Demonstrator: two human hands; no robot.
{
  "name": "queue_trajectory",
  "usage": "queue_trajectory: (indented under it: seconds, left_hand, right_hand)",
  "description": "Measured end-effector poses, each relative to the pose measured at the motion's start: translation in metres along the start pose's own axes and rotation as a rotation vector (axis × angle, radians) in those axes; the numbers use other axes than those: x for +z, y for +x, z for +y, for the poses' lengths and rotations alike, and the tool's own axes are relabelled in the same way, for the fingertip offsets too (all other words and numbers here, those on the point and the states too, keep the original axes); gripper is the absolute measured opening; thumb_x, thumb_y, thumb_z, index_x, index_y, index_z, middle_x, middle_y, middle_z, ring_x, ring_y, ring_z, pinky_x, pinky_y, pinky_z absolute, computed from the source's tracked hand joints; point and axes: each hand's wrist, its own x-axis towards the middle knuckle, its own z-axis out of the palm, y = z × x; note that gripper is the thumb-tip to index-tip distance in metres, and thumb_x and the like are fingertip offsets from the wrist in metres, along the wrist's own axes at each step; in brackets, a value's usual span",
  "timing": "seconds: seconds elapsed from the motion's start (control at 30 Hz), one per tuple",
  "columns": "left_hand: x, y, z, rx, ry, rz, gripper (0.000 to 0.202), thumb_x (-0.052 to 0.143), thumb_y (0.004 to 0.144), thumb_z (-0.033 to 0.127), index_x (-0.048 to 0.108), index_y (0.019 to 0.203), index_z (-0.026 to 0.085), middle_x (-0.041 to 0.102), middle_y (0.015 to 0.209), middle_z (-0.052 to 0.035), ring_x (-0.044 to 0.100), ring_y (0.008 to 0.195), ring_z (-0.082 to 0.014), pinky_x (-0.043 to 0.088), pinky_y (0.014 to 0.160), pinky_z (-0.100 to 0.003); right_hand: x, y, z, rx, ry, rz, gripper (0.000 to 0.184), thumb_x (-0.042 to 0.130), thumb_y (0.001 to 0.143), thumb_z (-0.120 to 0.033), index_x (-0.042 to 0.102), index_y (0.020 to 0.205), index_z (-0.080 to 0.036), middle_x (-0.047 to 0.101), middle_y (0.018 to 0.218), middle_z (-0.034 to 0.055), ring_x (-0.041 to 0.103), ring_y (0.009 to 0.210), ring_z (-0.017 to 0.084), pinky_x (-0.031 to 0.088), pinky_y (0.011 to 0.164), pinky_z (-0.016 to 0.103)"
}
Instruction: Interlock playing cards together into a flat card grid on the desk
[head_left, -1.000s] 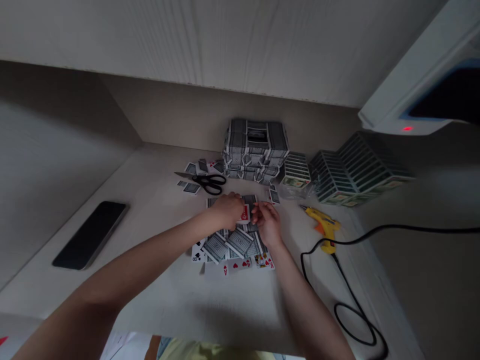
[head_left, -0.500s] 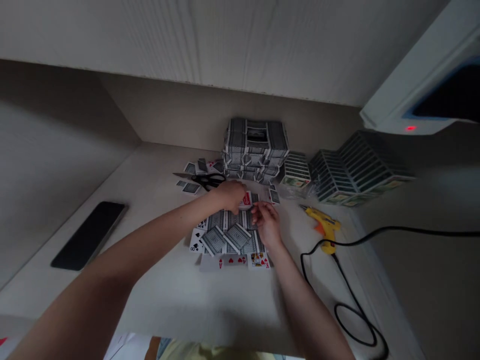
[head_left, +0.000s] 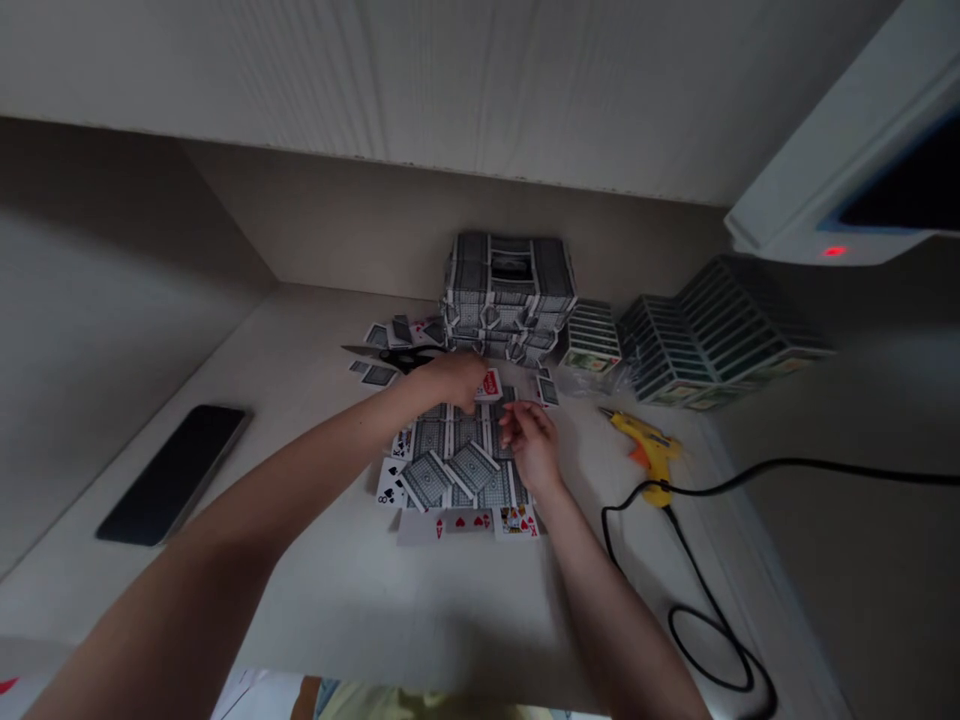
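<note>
My left hand (head_left: 450, 380) is closed on a small red and white card pack (head_left: 491, 385), held just above the far edge of a flat sheet of joined playing cards (head_left: 457, 470) on the desk. My right hand (head_left: 531, 440) hovers over the right side of that sheet with its fingers curled and close together; I cannot make out anything in them. Behind the left hand lie black scissors (head_left: 390, 355) among loose cards. A box built from playing cards (head_left: 511, 290) stands at the back.
A yellow glue gun (head_left: 649, 450) lies to the right, its black cable (head_left: 697, 600) looping toward the desk's front. Rows of card packs (head_left: 705, 340) stand at the back right. A dark phone (head_left: 176, 470) lies at the left. A white device (head_left: 862, 170) with a red light overhangs the right.
My left hand has moved away from me with the red pack, from beside the right hand to the sheet's far edge near the scissors. The right hand has hardly moved.
</note>
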Motion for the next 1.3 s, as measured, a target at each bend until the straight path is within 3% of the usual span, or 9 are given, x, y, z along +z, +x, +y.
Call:
queue_trajectory:
  seconds: [0.17,0.27,0.37,0.57,0.67,0.8,0.97,1.13,1.3]
  left_hand:
    - [-0.003,0.009,-0.001,-0.065,-0.008,0.018,0.056,0.072,0.059,0.033,0.058,0.108,0.01,0.065,0.107,-0.0143,0.063,0.094,-0.0252,0.05,0.075,-0.029]
    - [-0.002,0.008,0.005,-0.096,0.018,0.046,0.042,0.068,0.065,0.023,0.061,0.104,0.008,0.065,0.104,-0.0157,0.063,0.093,-0.0265,0.049,0.071,-0.03]
    - [0.001,0.003,0.012,-0.101,0.055,0.14,0.026,0.054,0.074,0.011,0.064,0.097,0.006,0.065,0.098,-0.0177,0.063,0.091,-0.0276,0.048,0.069,-0.033]
    - [0.008,-0.008,0.014,-0.065,0.098,0.377,0.028,0.038,0.083,0.007,0.064,0.095,0.006,0.061,0.1,-0.0181,0.055,0.099,-0.0285,0.045,0.075,-0.038]
    - [0.013,-0.012,0.01,-0.084,0.11,0.389,0.027,0.04,0.083,0.01,0.066,0.09,0.008,0.058,0.11,-0.0169,0.049,0.107,-0.0292,0.045,0.076,-0.036]
    - [0.02,-0.013,0.011,-0.168,0.078,0.375,0.03,0.037,0.084,0.01,0.065,0.093,0.008,0.053,0.119,-0.0165,0.055,0.098,-0.0258,0.047,0.071,-0.034]
    - [0.026,-0.014,0.008,-0.259,-0.056,0.368,0.025,0.046,0.081,0.016,0.064,0.097,0.008,0.056,0.111,-0.016,0.055,0.101,-0.026,0.048,0.077,-0.034]
    - [0.035,-0.039,0.002,-0.369,-0.271,0.484,0.03,0.054,0.08,0.024,0.063,0.106,0.015,0.061,0.107,-0.0107,0.057,0.101,-0.0209,0.045,0.089,-0.03]
    - [0.052,-0.074,0.019,-0.505,-0.546,0.547,0.027,0.047,0.084,0.024,0.065,0.102,0.018,0.067,0.095,-0.0064,0.062,0.088,-0.0172,0.049,0.082,-0.028]
  right_hand:
    - [-0.001,0.001,0.002,-0.007,-0.011,0.0,0.018,0.063,0.071,-0.038,0.06,0.075,-0.02,0.058,0.06,-0.0036,0.046,0.043,0.007,0.035,0.04,0.02]
    - [-0.001,0.001,0.002,-0.01,-0.027,0.012,0.018,0.063,0.071,-0.038,0.06,0.075,-0.021,0.058,0.06,-0.0034,0.046,0.043,0.007,0.035,0.04,0.02]
    - [-0.001,0.001,0.002,-0.014,-0.021,0.007,0.018,0.064,0.071,-0.038,0.06,0.074,-0.02,0.058,0.06,-0.0034,0.046,0.043,0.007,0.036,0.04,0.02]
    - [0.0,0.001,0.002,-0.006,-0.009,0.005,0.019,0.064,0.071,-0.037,0.06,0.074,-0.02,0.058,0.06,-0.0039,0.046,0.042,0.006,0.035,0.039,0.019]
    - [-0.001,0.002,0.002,-0.006,-0.018,0.003,0.019,0.064,0.071,-0.038,0.06,0.075,-0.02,0.059,0.06,-0.0041,0.046,0.042,0.006,0.035,0.039,0.02]
    - [-0.002,0.002,0.002,-0.001,-0.038,0.006,0.021,0.064,0.071,-0.039,0.059,0.075,-0.02,0.059,0.06,-0.0038,0.046,0.042,0.007,0.036,0.04,0.02]
    - [-0.002,0.001,0.005,-0.041,-0.083,0.006,0.021,0.061,0.073,-0.04,0.06,0.077,-0.02,0.058,0.061,-0.004,0.046,0.043,0.007,0.037,0.042,0.021]
    - [0.001,-0.009,0.006,-0.27,-0.482,-0.082,0.014,0.057,0.079,-0.036,0.064,0.085,-0.024,0.067,0.083,0.0013,0.062,0.078,0.016,0.049,0.075,0.032]
    - [0.008,-0.017,0.008,-0.421,-0.774,-0.291,0.021,0.053,0.082,-0.027,0.065,0.1,-0.027,0.064,0.114,0.0038,0.053,0.115,0.02,0.036,0.102,0.039]
